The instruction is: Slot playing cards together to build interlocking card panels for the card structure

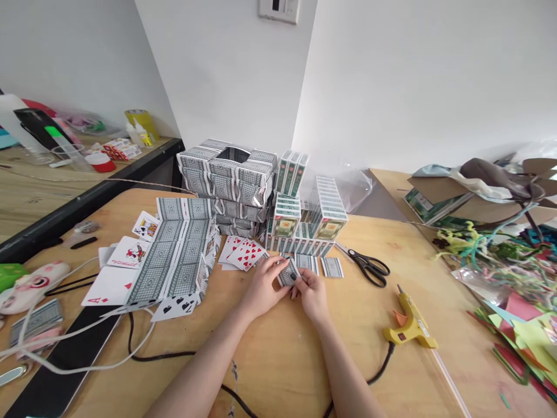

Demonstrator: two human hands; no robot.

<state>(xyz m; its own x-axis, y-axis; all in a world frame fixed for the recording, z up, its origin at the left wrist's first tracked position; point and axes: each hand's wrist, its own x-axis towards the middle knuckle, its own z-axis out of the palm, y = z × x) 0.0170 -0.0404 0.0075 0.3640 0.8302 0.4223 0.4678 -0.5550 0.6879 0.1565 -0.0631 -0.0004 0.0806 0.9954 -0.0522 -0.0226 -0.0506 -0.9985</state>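
Note:
Between both hands, just above the wooden table, is a playing card (287,275) with its grey patterned back showing. My left hand (264,285) grips its left and upper edge. My right hand (312,291) pinches its right side, thumb on the face toward me. Beyond the fingers lie patterned card pieces (310,263), partly hidden, and another small piece (333,267) to their right. Face-up red-suit cards (247,253) lie left of my left hand. Behind stand stacked card boxes (286,217) and a box shape built from cards (237,180) with a dark opening on top.
A panel of joined cards (174,255) stands at left among loose cards (130,251). Black-handled scissors (369,267) and a yellow glue gun (409,325) with a black cord lie at right. Colored paper scraps (517,331) fill the far right. White cables (87,367) cross the left.

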